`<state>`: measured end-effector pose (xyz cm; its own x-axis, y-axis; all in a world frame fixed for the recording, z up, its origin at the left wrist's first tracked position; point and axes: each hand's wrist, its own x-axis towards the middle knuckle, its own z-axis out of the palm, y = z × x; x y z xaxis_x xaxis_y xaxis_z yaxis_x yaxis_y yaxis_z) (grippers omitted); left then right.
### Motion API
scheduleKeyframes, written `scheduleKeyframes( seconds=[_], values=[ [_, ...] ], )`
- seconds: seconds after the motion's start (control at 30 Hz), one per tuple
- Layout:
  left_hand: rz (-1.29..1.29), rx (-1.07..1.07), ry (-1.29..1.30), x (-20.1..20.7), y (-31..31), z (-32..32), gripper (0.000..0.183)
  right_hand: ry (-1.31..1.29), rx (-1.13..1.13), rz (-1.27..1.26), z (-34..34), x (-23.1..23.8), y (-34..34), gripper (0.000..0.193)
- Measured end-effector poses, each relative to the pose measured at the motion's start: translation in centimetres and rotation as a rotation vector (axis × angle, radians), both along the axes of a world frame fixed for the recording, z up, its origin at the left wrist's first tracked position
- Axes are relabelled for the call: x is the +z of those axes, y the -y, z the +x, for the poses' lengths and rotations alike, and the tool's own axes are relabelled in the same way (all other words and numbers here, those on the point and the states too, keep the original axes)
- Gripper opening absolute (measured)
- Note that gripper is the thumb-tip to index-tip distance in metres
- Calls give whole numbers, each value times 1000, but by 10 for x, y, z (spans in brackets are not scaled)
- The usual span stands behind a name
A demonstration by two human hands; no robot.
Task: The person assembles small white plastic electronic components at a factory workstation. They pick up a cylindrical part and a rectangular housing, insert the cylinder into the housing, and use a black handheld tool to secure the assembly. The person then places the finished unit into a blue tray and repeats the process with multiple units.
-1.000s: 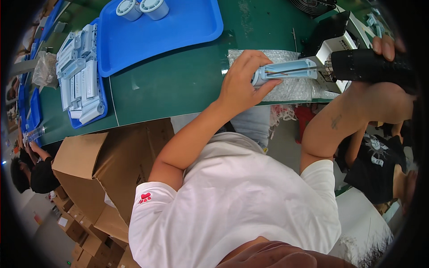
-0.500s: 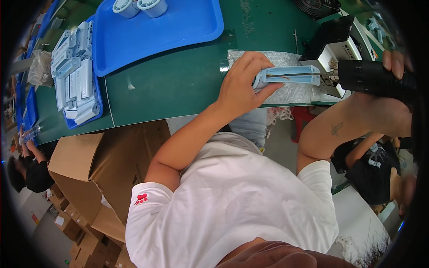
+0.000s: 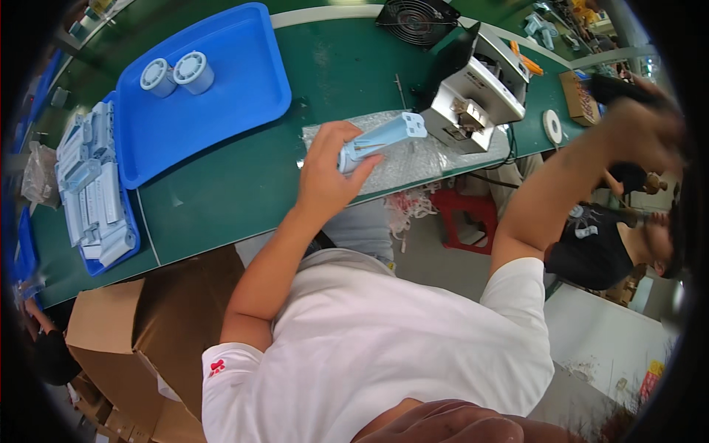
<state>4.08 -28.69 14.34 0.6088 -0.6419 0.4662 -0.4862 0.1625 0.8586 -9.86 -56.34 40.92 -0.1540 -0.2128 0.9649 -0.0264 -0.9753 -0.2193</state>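
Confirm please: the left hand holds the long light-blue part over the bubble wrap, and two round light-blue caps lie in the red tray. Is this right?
Not quite. The tray is blue, not red, as the head view shows. The rest holds: the left hand grips the long light-blue part over the bubble wrap, and two round caps lie in that tray.

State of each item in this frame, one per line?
Left hand: gripping the light blue handle part.
Light blue handle part: held tilted over the bubble wrap.
Right hand: raised, holding a dark tool, blurred.
Blue tray: holds two upright pale cylinders.
Fan: cannot tell if running.
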Motion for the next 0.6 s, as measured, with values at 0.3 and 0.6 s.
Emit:
scheduleKeyframes(
  seconds=[0.3, 0.6],
  values=[
    [67, 23, 2, 2, -4, -2, 35, -80, 299, 234, -26, -1, -21, 53],
    [68, 30, 53, 2, -3, -3, 36, -93, 541, 213, 43, -53, -52, 19]
  ],
)
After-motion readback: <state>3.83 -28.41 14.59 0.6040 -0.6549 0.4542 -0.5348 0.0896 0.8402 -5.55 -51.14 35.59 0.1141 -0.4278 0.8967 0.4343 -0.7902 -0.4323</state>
